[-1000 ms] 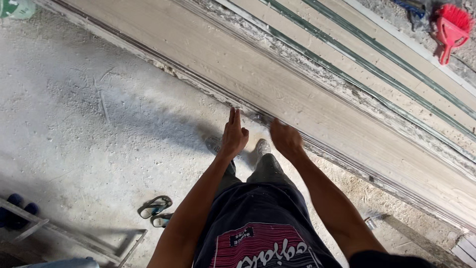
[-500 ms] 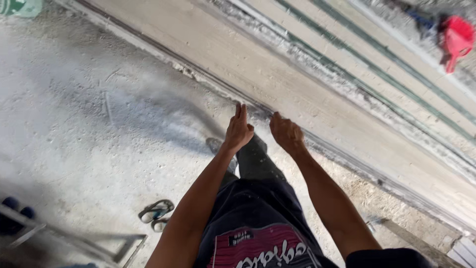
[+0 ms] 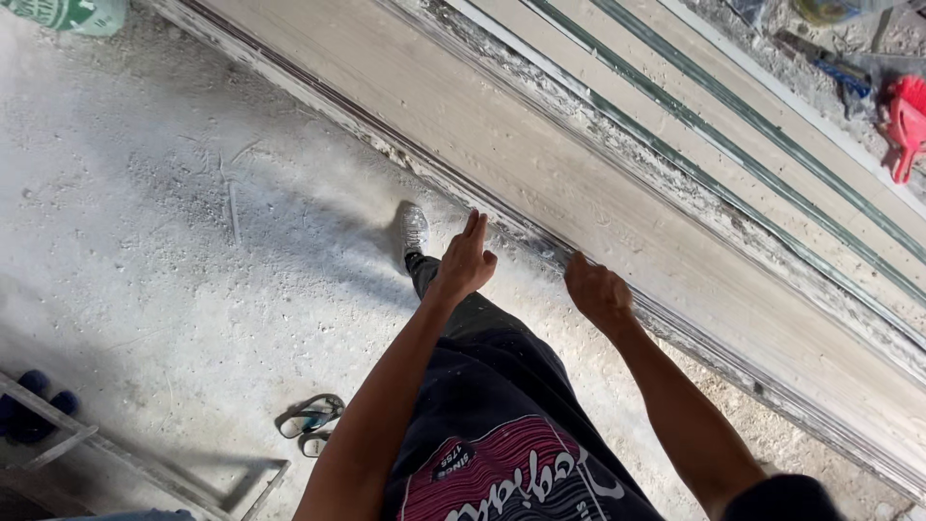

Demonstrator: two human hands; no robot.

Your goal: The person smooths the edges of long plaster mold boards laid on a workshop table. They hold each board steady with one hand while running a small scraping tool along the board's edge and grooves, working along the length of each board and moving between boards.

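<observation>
Both forearms ran out from the body over the dark shirt toward the long stone slab (image 3: 540, 164). Left hand (image 3: 463, 262) was extended, fingers straight and close together, palm down, tips at the slab's near edge. It held nothing. Right hand (image 3: 596, 289) was curled, fingers folded under, resting on the same near edge a bit further along. Can't tell if it gripped the edge or just pressed on it.

Slab lay flat, running diagonally, directly ahead of both hands; its near edge was touching or just under the fingertips. A shoe (image 3: 413, 232) sat on the dusty floor (image 3: 145, 222) just beside that edge, left of the left hand. Sandals (image 3: 311, 423) lay on the floor well back from the slab. Beyond the slab's far side: more pale strips with green lines, then a red tool (image 3: 905, 125).
</observation>
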